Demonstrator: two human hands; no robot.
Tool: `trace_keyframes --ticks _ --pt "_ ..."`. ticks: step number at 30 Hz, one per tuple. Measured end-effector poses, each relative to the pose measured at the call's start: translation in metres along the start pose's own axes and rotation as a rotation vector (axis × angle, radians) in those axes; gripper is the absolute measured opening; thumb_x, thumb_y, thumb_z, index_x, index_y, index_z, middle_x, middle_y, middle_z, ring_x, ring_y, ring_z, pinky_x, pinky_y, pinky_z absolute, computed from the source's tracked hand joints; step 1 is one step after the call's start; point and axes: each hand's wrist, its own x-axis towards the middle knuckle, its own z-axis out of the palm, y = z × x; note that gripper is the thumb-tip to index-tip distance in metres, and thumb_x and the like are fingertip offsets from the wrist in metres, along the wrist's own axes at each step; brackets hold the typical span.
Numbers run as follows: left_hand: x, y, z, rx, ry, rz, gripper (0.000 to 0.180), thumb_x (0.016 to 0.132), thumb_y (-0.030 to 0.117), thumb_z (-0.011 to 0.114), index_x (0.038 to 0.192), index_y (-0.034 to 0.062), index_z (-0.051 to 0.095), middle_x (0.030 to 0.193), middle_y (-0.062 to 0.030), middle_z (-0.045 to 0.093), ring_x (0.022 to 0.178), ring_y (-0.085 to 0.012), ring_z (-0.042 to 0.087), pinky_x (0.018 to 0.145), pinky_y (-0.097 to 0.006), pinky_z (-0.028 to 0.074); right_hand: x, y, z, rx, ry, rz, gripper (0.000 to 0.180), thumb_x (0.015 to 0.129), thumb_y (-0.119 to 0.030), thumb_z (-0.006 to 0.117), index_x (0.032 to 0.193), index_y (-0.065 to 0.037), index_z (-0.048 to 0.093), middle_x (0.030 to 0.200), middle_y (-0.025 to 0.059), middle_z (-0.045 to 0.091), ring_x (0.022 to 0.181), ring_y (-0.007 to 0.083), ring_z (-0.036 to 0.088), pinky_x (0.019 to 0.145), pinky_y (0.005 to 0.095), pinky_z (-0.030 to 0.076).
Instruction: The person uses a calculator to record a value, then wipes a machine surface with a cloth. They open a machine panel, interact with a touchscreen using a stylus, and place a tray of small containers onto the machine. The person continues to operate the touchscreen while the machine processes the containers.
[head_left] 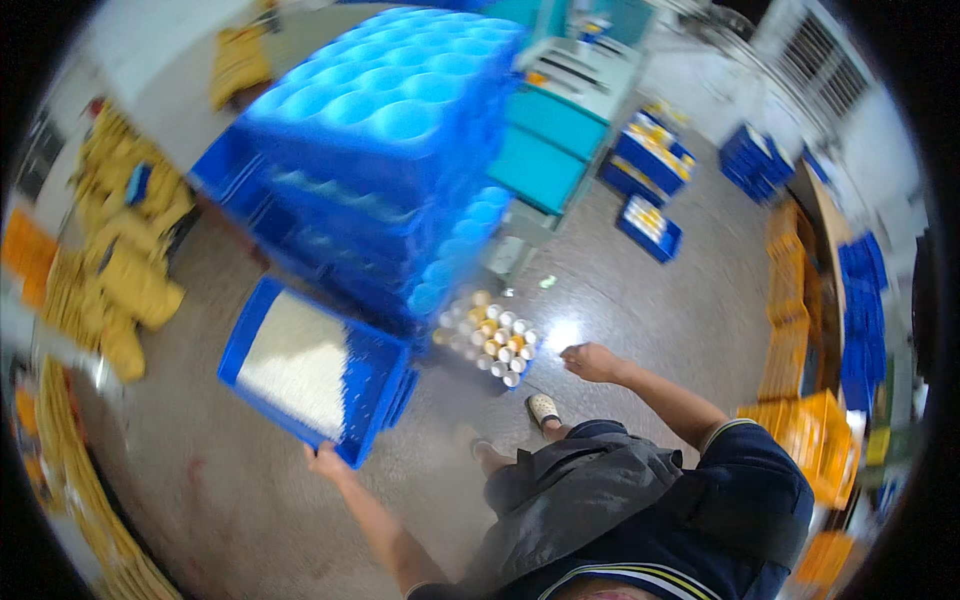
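Observation:
Low at the left, my left hand [325, 461] is closed on the near rim of a blue plastic bin [366, 412]. White granules [296, 362] fill much of this bin, heaped toward its left side. Out to the right, over the floor, my right hand [592, 362] has its fingers curled together; whatever they may hold is too small to tell. Between my hands, beyond my feet, stands a cluster of white and orange round tubes [508, 340], apart from the right hand.
Ahead rises a tall stack of blue trays with round hollows [400, 110]. A teal machine [550, 140] stands behind it. Yellow sacks [125, 270] lie at the left. Blue crates [650, 160] sit at the far right, and orange crates [805, 440] stand near my right side.

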Motion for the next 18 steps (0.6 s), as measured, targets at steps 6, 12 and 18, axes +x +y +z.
trace_keyframes --ticks 6,12,18 --pt "0.055 -0.043 -0.008 0.129 -0.055 -0.286 0.066 0.089 0.015 0.066 0.148 -0.0043 0.046 0.148 -0.0250 0.048 0.128 -0.0420 0.052 0.106 -0.056 0.044 -0.229 0.187 0.116 0.034 -0.129 0.851 0.036 0.084 -0.020 0.057 0.109 0.001 0.073 0.108 0.0276 0.071 0.102 0.0437 0.069 0.087 0.0518 0.055" --pt "-0.059 -0.090 0.085 0.314 -0.377 -0.118 0.053 0.096 0.027 0.062 0.137 -0.0042 0.050 0.131 -0.0223 0.058 0.113 -0.0387 0.062 0.095 -0.052 0.052 -0.396 0.220 0.227 0.762 -0.042 1.309 0.032 0.087 -0.020 0.056 0.103 0.000 0.076 0.106 0.0211 0.075 0.095 0.0345 0.074 0.080 0.0469 0.060" --pt "-0.290 -0.182 0.197 0.827 -0.986 -0.420 0.044 0.098 0.027 0.060 0.130 -0.0020 0.052 0.120 -0.0180 0.061 0.103 -0.0345 0.064 0.086 -0.047 0.054 -0.458 0.254 0.315 1.175 -0.044 1.377 0.032 0.096 -0.026 0.055 0.104 -0.004 0.077 0.100 0.0137 0.077 0.084 0.0311 0.075 0.073 0.0462 0.063"
